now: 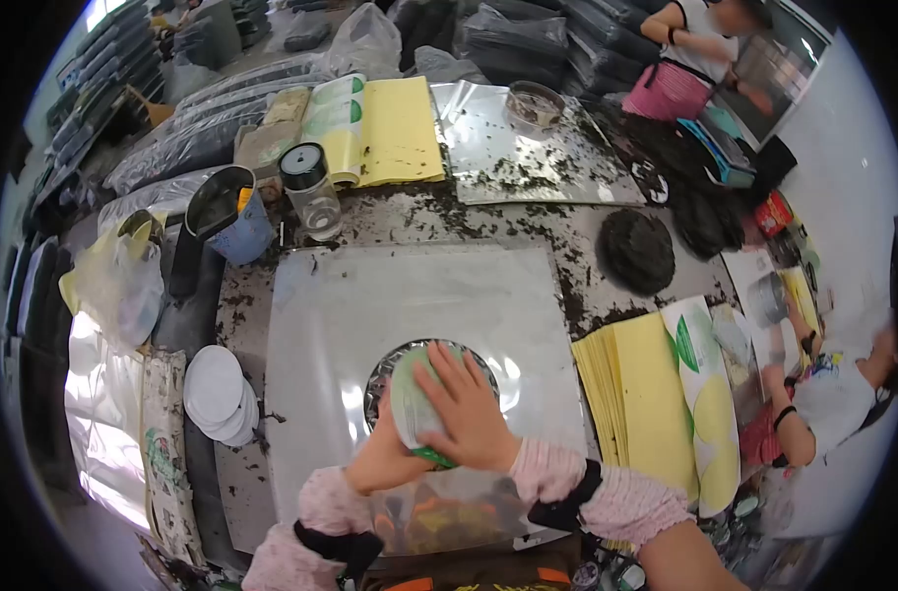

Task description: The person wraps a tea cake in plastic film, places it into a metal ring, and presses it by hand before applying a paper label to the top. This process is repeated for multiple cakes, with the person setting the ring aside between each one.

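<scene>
Between my two hands is a round, flat package in pale green and white paper, tilted up at an angle. My left hand grips it from the left and below, its fingers partly hidden behind the paper. My right hand presses over its right face with the fingers spread, gripping it from that side. Just beneath and behind the package shows a round dark, shiny rim on a large metal sheet. The hands and package cover most of that round piece.
Yellow paper sheets and green-white printed wrappers lie at right. A dark round cake sits behind them. White discs, a blue cup and a jar stand left. Crumbs litter the table; other people work at right.
</scene>
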Motion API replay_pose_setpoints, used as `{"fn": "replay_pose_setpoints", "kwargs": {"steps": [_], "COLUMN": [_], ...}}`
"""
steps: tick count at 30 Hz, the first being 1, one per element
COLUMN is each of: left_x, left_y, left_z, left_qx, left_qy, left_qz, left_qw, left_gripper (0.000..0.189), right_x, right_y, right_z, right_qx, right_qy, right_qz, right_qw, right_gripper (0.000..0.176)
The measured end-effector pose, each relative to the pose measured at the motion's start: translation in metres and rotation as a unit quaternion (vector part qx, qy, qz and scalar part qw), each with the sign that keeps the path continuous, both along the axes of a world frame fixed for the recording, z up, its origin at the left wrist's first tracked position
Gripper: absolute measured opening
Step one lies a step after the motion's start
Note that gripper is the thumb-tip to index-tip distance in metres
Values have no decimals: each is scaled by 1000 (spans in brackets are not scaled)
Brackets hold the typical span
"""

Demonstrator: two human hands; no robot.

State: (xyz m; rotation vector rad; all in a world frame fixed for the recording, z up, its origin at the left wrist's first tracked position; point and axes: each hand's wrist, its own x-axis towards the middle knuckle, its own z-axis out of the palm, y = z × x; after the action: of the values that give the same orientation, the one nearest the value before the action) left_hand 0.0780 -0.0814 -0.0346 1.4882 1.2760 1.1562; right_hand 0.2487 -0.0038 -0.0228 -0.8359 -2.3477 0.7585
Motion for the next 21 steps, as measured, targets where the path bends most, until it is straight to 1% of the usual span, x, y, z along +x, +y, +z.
{"fn": "replay_pose_setpoints", "kwargs": {"steps": [1, 2, 4, 5, 6, 7, 8, 12, 14, 16, 18, 19, 20, 21], "left_x": [-6, -13, -22, -20, -14, -8, 0, -1, 0, -1, 1, 2, 2, 2], "left_y": [1, -1, 2, 9, 21, 33, 41, 48, 50, 53, 50, 50, 49, 50], "left_z": [5, 15, 33, 34, 37, 38, 34, 18, 11, 5, 1, 0, 0, 0], "left_qx": [15, 37, 75, 100, 126, 154, 115, 85, 67, 67, 76, 86, 99, 110], "left_qy": [16, 68, 167, 259, 347, 429, 390, 382, 390, 396, 408, 419, 431, 425], "left_qz": [24, 57, 112, 19, -75, -167, -177, -178, -181, -182, -174, -165, -155, -152], "left_qw": [999, 995, 977, 960, 926, 874, 896, 903, 900, 897, 893, 889, 884, 885], "left_gripper": [66, 66, 66, 68, 70, 72, 78, 79, 78, 76, 74, 73, 72, 71], "right_x": [-1, -3, -8, -9, -11, -15, -18, -19, -20, -20, -21, -21, -23, -23], "right_y": [-7, -12, -11, -13, -11, -9, -7, -2, -2, -2, -1, -2, -2, -2], "right_z": [3, 5, 8, 6, -4, -6, -6, -6, -12, -24, -30, -29, -18, -14], "right_qx": [51, 99, 84, 74, 64, 51, 39, 15, -7, -15, 2, 20, 24, 41], "right_qy": [-51, -100, -141, -162, -169, -178, -186, -125, -130, -156, -178, -186, -228, -218], "right_qz": [13, 19, 45, 61, 63, 59, 54, 47, 53, 54, 56, 55, 60, 59], "right_qw": [997, 990, 985, 982, 981, 981, 980, 991, 990, 986, 983, 981, 972, 973], "right_gripper": [84, 84, 83, 83, 83, 80, 78, 83, 83, 82, 81, 80, 78, 78]}}
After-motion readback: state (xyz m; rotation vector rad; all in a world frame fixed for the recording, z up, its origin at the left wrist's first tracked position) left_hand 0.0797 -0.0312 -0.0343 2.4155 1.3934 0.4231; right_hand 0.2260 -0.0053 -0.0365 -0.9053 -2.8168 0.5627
